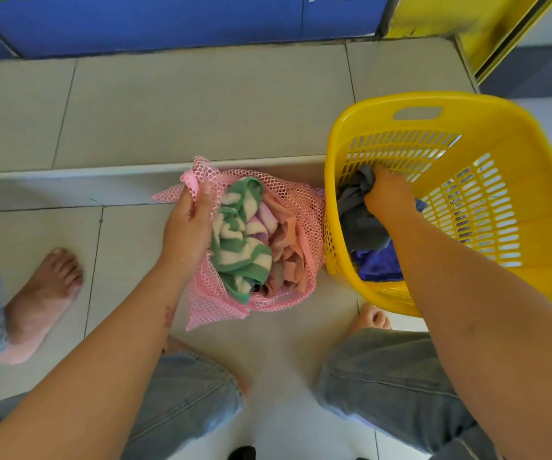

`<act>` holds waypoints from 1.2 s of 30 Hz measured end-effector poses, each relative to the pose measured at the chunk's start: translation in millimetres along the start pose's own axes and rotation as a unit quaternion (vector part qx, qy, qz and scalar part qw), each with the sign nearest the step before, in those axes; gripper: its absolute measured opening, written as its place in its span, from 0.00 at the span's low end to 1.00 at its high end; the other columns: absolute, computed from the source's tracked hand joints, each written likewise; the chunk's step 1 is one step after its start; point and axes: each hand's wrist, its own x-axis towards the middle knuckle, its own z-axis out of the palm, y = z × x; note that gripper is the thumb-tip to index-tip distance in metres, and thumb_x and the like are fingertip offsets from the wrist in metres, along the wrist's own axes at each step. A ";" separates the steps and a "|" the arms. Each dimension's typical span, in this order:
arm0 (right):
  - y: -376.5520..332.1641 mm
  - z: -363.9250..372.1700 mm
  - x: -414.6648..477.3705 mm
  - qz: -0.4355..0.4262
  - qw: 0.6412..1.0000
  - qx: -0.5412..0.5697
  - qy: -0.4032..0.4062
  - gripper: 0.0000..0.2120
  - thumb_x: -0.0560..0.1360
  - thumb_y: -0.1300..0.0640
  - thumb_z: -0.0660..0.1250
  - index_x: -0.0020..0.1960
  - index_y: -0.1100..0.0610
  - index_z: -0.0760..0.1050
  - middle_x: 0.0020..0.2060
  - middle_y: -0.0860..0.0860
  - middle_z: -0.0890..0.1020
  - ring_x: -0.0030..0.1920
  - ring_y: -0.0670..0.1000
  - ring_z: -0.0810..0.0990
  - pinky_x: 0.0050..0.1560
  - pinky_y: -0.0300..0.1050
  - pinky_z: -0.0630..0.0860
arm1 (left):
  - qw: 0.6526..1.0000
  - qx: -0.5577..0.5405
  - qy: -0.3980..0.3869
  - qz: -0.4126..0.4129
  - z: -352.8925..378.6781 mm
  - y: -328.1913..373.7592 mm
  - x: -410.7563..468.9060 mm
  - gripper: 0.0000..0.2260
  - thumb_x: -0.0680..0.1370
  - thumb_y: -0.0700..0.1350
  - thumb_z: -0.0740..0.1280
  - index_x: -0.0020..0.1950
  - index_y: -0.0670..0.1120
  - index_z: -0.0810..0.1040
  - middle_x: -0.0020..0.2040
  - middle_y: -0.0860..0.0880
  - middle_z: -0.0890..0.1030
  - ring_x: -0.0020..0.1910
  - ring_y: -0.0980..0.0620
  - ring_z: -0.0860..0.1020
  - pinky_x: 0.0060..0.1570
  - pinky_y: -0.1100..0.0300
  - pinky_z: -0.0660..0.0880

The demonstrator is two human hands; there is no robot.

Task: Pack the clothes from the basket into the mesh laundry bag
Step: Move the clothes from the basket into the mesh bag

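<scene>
A pink mesh laundry bag [304,207] stands on the tiled floor in the middle, its mouth wide. Inside lie a green-and-cream striped cloth [239,240] and a peach garment [289,257]. My left hand [190,224] pinches the bag's left rim and holds it up. Right of the bag stands a yellow plastic basket [513,200], tilted toward me. My right hand [389,197] is inside it, closed around a grey garment [356,220]. A blue garment [379,263] lies under the grey one.
A low tiled step [168,111] runs across behind the bag. Blue wall panels [168,18] and a yellow door frame [467,24] stand at the back. Another person's bare foot [40,300] rests at the left. My jeans-clad knees fill the bottom.
</scene>
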 end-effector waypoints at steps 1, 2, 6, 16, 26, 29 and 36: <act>-0.2 -11.4 -4.2 0.006 1.000 0.026 0.012 0.17 0.77 0.62 0.63 0.65 0.62 0.70 0.58 0.67 0.76 0.59 0.68 0.74 0.54 0.58 0.72 | 1.000 0.002 0.000 -0.001 -4.0 1.4 -3.6 0.23 0.81 0.62 0.53 0.73 0.54 0.68 0.65 0.52 0.75 0.60 0.55 0.74 0.57 0.61 0.69; -1.2 -23.6 -9.2 0.013 0.999 0.048 0.021 0.17 0.77 0.63 0.63 0.65 0.62 0.70 0.58 0.67 0.76 0.58 0.68 0.74 0.52 0.58 0.72 | 1.000 0.001 0.002 -0.002 -8.0 2.6 -6.6 0.24 0.81 0.62 0.53 0.74 0.53 0.67 0.67 0.51 0.74 0.62 0.53 0.73 0.58 0.60 0.68; -5.8 -73.6 -34.4 0.065 0.984 0.149 0.067 0.16 0.75 0.61 0.62 0.63 0.62 0.70 0.59 0.66 0.77 0.60 0.67 0.75 0.50 0.53 0.70 | 1.000 0.009 0.004 -0.006 -25.4 1.3 -15.4 0.26 0.80 0.64 0.53 0.75 0.55 0.65 0.72 0.49 0.71 0.70 0.47 0.69 0.67 0.51 0.66; -75.6 -199.6 -113.2 -0.022 0.901 0.371 0.226 0.16 0.72 0.56 0.61 0.56 0.61 0.74 0.51 0.60 0.80 0.52 0.61 0.76 0.48 0.54 0.72 | 1.000 0.019 0.003 -0.005 -53.4 5.6 -38.1 0.27 0.81 0.64 0.51 0.78 0.54 0.60 0.75 0.47 0.67 0.74 0.45 0.65 0.71 0.50 0.62; -157.6 -218.9 -145.0 -0.166 0.883 0.438 -0.022 0.05 0.72 0.62 0.63 0.45 0.53 0.72 0.39 0.53 0.74 0.40 0.48 0.74 0.39 0.43 0.70 | 0.996 -0.088 0.025 -0.022 -66.2 14.1 -35.9 0.20 0.85 0.47 0.53 0.77 0.44 0.62 0.58 0.58 0.80 0.56 0.61 0.77 0.57 0.68 0.68; -176.2 -160.2 -129.5 -0.157 0.920 0.354 -0.065 0.05 0.74 0.63 0.63 0.50 0.57 0.74 0.41 0.55 0.78 0.44 0.53 0.77 0.40 0.40 0.74 | 0.990 -0.139 -0.001 -0.011 -70.5 14.9 -32.1 0.18 0.85 0.48 0.55 0.72 0.42 0.69 0.58 0.52 0.81 0.51 0.59 0.79 0.57 0.64 0.74; -212.7 1.9 -154.0 -0.272 0.950 0.147 -0.043 0.19 0.75 0.50 0.57 0.56 0.59 0.78 0.54 0.62 0.79 0.53 0.64 0.78 0.49 0.53 0.76 | 0.991 -0.129 -0.038 -0.027 -64.3 25.7 -26.9 0.37 0.69 0.79 0.48 0.71 0.62 0.69 0.71 0.52 0.73 0.70 0.50 0.71 0.71 0.46 0.65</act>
